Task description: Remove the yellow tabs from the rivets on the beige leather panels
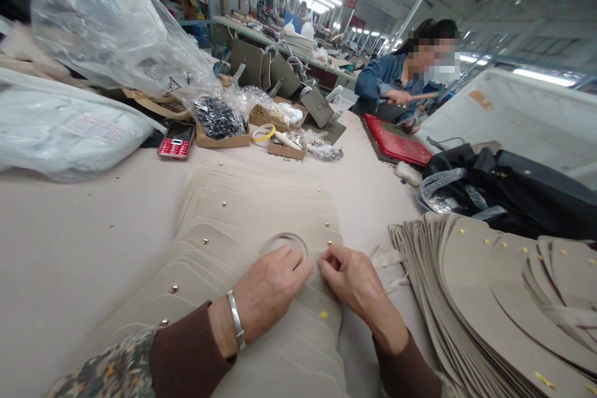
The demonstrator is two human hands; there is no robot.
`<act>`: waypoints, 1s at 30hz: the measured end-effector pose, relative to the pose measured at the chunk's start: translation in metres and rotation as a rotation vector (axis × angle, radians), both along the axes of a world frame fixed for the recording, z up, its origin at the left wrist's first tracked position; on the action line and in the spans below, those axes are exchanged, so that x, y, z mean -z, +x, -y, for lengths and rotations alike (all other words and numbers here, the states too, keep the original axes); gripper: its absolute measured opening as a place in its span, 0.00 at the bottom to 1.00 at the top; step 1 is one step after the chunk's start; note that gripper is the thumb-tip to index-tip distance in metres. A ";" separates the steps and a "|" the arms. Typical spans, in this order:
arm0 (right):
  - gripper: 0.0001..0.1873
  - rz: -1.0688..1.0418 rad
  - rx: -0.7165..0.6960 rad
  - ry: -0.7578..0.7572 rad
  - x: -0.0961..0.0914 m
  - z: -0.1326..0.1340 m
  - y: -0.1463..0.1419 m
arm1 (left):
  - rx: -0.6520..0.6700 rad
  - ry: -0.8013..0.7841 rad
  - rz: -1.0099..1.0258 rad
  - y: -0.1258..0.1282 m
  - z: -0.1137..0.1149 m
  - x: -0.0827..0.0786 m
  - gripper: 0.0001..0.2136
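Observation:
My left hand is closed around a thin, pale ring that looks like a roll of narrow tape, held over a fanned stack of beige panels. The panels look like leather or a similar sheet, with small metal studs along both sides. Just right of the ring, my right hand pinches finger and thumb together at the stack's right edge, close to a stud. Whatever lies between those fingertips is too small to make out. A small yellow mark shows on a panel below the hands.
At right stands a thick fan of beige panels with yellow marks, and behind it a black bag. Small boxes of hardware, a red phone and plastic-wrapped goods line the back. A co-worker holds a hammer by a red board.

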State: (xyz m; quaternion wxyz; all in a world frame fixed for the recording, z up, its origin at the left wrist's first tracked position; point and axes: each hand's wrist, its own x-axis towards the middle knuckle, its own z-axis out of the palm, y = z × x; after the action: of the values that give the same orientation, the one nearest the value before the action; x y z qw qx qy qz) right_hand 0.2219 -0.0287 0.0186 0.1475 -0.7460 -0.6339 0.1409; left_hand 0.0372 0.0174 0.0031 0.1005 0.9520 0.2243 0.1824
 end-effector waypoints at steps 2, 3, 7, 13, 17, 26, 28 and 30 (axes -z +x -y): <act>0.08 -0.055 -0.023 -0.080 -0.002 0.012 0.000 | -0.026 -0.005 0.042 -0.002 -0.003 0.002 0.07; 0.08 -0.097 -0.030 -0.106 -0.002 0.018 0.000 | -0.026 -0.014 0.065 -0.003 -0.005 0.003 0.07; 0.06 -0.309 -0.012 0.064 -0.002 0.032 -0.002 | 0.038 -0.062 0.223 -0.006 -0.007 0.004 0.07; 0.11 -0.337 -0.243 0.444 -0.004 0.029 -0.014 | 0.048 -0.030 0.334 -0.005 -0.003 0.003 0.17; 0.10 -0.218 -0.343 0.523 0.002 0.025 -0.018 | 0.039 -0.008 0.328 -0.002 0.000 0.005 0.15; 0.09 -0.171 -0.248 0.695 0.009 0.028 -0.024 | 0.076 -0.107 0.240 -0.003 0.000 -0.002 0.09; 0.08 -0.300 -0.117 0.602 0.007 0.029 -0.028 | 0.047 -0.083 0.254 -0.001 -0.001 -0.004 0.11; 0.06 -0.536 0.062 0.430 0.005 0.028 -0.031 | 0.034 -0.044 0.283 0.002 -0.002 -0.005 0.12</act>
State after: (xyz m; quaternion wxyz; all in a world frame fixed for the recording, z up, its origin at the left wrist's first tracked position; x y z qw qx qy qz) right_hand 0.1905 -0.0562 0.0138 0.4669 -0.6534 -0.5647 0.1902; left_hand 0.0388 0.0190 0.0080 0.1552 0.9181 0.1955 0.3079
